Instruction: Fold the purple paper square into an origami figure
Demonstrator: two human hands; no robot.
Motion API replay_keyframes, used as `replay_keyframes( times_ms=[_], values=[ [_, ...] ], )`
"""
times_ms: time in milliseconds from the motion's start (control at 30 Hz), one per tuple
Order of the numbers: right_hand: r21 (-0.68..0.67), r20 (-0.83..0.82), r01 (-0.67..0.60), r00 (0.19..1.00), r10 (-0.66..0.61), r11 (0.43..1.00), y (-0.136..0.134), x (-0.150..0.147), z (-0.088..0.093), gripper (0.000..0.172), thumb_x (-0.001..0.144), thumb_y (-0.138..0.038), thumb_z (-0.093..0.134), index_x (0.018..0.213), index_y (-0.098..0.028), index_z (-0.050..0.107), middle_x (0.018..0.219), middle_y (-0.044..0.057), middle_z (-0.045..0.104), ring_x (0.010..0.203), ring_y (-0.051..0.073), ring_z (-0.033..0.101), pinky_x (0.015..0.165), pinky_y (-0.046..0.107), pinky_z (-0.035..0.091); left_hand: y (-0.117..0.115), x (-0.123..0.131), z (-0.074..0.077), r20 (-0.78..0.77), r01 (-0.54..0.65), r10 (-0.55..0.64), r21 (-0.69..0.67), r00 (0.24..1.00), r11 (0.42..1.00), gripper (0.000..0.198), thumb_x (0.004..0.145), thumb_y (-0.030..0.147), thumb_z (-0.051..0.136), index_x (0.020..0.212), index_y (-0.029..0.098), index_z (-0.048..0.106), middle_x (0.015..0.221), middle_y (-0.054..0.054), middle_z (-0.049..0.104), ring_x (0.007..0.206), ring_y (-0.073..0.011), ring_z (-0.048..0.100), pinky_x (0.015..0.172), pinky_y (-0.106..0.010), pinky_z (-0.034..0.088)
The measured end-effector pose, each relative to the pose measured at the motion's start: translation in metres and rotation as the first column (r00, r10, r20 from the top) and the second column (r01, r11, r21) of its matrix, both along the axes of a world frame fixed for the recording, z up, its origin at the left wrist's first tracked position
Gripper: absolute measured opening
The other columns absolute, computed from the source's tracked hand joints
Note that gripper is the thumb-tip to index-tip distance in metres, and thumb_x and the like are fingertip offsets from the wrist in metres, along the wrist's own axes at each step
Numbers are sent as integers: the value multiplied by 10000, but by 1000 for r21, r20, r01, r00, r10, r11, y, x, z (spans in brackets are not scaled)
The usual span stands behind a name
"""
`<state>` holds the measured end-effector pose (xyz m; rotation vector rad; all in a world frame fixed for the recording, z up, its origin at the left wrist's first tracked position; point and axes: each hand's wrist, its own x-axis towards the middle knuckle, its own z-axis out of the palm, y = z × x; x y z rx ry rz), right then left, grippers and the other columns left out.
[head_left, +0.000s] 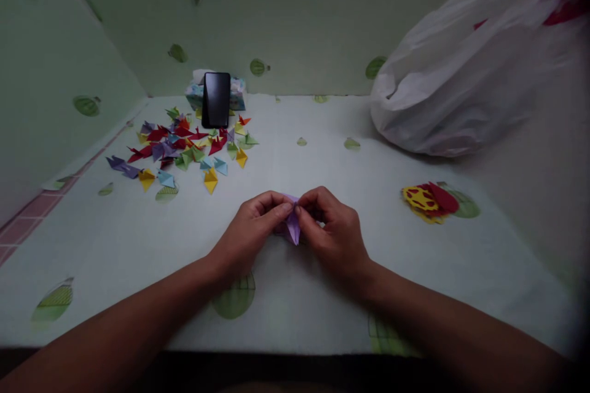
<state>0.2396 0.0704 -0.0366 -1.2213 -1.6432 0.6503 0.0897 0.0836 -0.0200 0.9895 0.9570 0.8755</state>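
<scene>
A small folded purple paper [293,228] is pinched between both hands over the middle of the table, its pointed end facing down toward me. My left hand [258,221] grips its upper left side with thumb and forefinger. On the upper right side, the thumb and fingers of my right hand [330,227] are closed on the same paper. The fingertips of both hands nearly meet at its top and cover part of the folds.
Many coloured folded paper birds [177,144] lie at the back left. Behind them a black phone [216,100] leans on a tissue box [238,93]. Yellow and red paper cutouts [421,198] lie at the right, below a large white plastic bag [442,86]. Walls border the white tablecloth [313,166].
</scene>
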Motion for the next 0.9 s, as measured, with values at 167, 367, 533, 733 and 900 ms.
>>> replay_keyframes(
  times_ms=[167, 367, 533, 733, 900],
  values=[
    [19, 8, -1, 1000, 1, 1000, 0, 0, -1, 103, 876, -154, 560, 783, -197, 547, 680, -23, 590, 577, 109, 551, 562, 247, 434, 0, -1, 1, 8, 7, -6, -8, 1000, 1000, 173, 839, 322, 675, 839, 150, 655, 790, -9, 600, 716, -125, 550, 716, -276, 462],
    [-4, -8, 11, 1000, -11, 1000, 0, 0, -1, 99, 864, -149, 566, 778, -194, 547, 660, -28, 581, 564, 109, 549, 548, 243, 430, 0, -1, 4, -74, -14, 17, 47, 997, 999, 125, 813, 265, 675, 874, 157, 652, 789, 2, 606, 722, -119, 550, 702, -257, 453],
    [-53, -47, 4, 999, -6, 999, 0, -1, -1, 99, 840, -142, 572, 764, -198, 544, 664, -27, 585, 569, 110, 552, 547, 241, 437, -1, -2, 6, -233, -26, 80, 225, 969, 974, 99, 774, 222, 672, 840, 175, 615, 794, 4, 616, 735, -140, 571, 691, -266, 465],
    [-220, -316, -174, 944, 98, 960, 4, 1, 1, 111, 884, -254, 573, 789, -198, 563, 669, -23, 569, 578, 116, 563, 529, 239, 482, 0, -3, 4, -259, -51, 118, 255, 959, 966, 72, 781, 228, 658, 799, 174, 613, 755, 11, 598, 704, -133, 557, 654, -255, 446],
    [-276, -515, -336, 843, 156, 901, 8, 4, 2, 123, 893, -291, 604, 829, -187, 594, 683, -16, 626, 624, 117, 616, 635, 260, 536, 2, -4, 2, -211, -136, 186, 232, 960, 963, 85, 792, 236, 672, 815, 171, 622, 773, 12, 606, 722, -128, 556, 665, -249, 449]
  ],
)
